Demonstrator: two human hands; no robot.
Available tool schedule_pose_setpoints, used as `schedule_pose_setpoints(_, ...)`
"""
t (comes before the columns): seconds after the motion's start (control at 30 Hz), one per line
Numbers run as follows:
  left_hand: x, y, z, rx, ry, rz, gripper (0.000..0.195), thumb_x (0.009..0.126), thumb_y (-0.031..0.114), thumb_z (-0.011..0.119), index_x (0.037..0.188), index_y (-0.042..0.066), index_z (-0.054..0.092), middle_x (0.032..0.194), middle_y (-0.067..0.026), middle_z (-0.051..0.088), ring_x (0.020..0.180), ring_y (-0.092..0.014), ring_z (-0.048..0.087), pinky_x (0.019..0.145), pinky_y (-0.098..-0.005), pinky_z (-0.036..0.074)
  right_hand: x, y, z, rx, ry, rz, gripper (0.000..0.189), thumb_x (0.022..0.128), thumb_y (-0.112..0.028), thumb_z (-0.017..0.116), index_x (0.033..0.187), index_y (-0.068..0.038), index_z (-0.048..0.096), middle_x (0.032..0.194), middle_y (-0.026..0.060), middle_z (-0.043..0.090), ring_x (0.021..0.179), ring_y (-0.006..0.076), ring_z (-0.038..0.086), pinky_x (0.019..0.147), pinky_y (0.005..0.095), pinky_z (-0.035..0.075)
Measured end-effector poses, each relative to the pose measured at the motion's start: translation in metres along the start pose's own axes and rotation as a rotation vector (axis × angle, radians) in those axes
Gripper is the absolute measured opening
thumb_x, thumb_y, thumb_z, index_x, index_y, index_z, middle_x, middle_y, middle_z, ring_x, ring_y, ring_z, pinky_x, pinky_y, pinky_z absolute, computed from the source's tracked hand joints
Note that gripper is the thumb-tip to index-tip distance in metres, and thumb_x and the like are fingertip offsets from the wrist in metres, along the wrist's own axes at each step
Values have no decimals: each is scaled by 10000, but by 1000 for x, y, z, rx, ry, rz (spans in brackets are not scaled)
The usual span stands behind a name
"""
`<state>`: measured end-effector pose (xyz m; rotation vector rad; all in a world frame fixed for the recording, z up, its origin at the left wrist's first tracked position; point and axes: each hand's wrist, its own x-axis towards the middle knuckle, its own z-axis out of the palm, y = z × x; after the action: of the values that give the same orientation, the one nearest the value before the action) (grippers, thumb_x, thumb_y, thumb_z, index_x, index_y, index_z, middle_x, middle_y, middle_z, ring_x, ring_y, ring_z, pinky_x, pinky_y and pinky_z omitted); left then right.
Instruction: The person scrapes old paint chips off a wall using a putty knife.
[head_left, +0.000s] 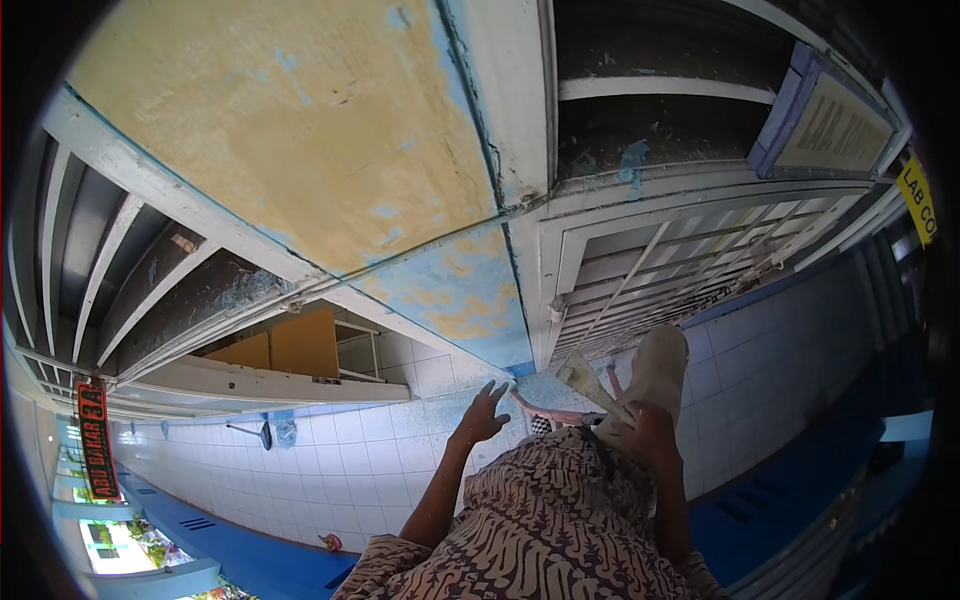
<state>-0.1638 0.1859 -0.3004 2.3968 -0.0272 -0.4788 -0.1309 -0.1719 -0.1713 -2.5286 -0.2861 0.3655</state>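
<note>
My right hand (651, 433) grips a putty knife (592, 384), its broad, whitish-smeared blade pointing up and to the left, away from my body. My left hand (482, 416) holds nothing; its fingers are spread beside the lower corner of the wall pillar. Before me rises that pillar (322, 142), its upper part mostly yellow with small blue flecks. Below a horizontal ledge, a lower panel (457, 285) shows patchy blue and yellow paint. A dark crack runs along the pillar's right side, next to a white frame.
A barred white door or window (675, 255) adjoins the pillar on the right. To the left is an open doorway with an orange panel (304, 345). A broom or dustpan (265, 435) lies on the white tiled floor (360, 457). Pink tubing (551, 412) stands near my feet. Signs bear writing.
</note>
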Motion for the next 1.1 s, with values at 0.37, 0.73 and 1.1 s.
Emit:
schedule_pose_setpoints(0.37,22,92,11,-894,-626,-136,689,984,498,633,1437,-8,521,1405,-185,590,1306,-288,559,1113,-416,449,4,-35,35,228,49,-107,381,807,-350,774,892,13,701,819,202,671,778,395,669,726,469,519)
schedule_pose_setpoints(0.73,22,51,88,-1988,95,-946,393,1065,410,504,943,36,506,752,-53,503,641,-203,517,675,-388,513,40,47,85,165,-81,67,552,875,-451,726,1206,-10,717,1004,216,721,941,353,701,856,430,543)
schedule_pose_setpoints(1.1,17,-35,100,-1878,75,-1148,465,1081,462,378,1087,15,507,772,-63,472,515,-145,421,423,-268,403,62,106,156,-198,-44,173,337,806,-372,738,951,-71,784,874,190,742,838,376,717,815,490,562)
